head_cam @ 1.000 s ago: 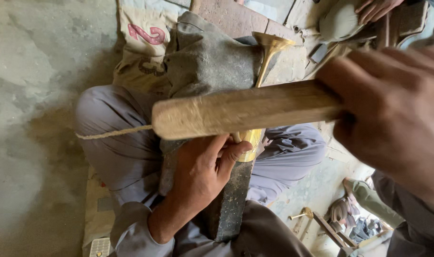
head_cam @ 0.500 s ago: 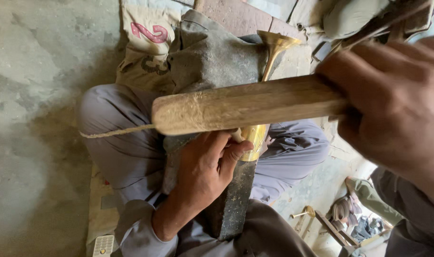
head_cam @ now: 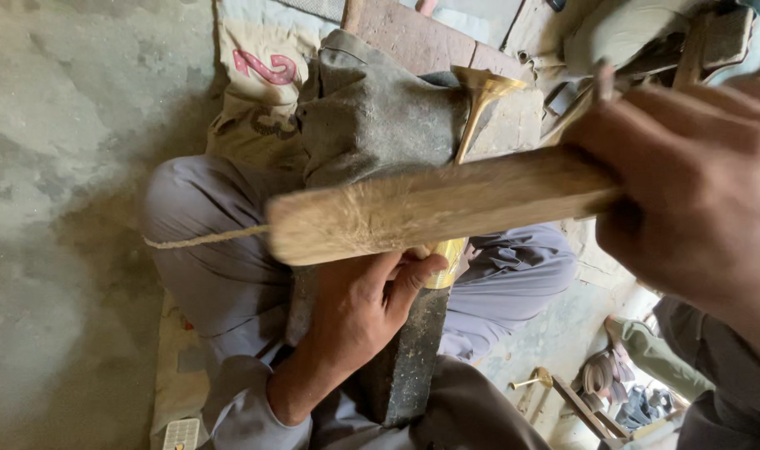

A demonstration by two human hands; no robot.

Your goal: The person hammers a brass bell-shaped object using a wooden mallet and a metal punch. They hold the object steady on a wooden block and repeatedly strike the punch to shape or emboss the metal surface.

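1. The right hand [head_cam: 696, 192], at 3 o'clock in the view, has its grip clamped around one end of a flat wooden bat [head_cam: 430, 204], which lies across the middle of the frame.
2. The left hand [head_cam: 359, 312], just below centre, has its grip closed on the lower end of a brass horn [head_cam: 467, 117]. The horn runs up toward 1 o'clock, its flared mouth at the top, and lies along a dark iron bar [head_cam: 405, 358] between the person's knees.
3. The thumb and fingertips sit right under the bat's face. A blow that lands low would likely catch them rather than the brass.
4. The horn is thin and rests on a narrow bar; an off-centre strike could dent or kink it, or twist it out of the left hand's hold.
5. A grey cloth [head_cam: 371, 108] is bunched at 12 o'clock, touching the horn. If it slips under the brass, it could soften or deflect the blow.
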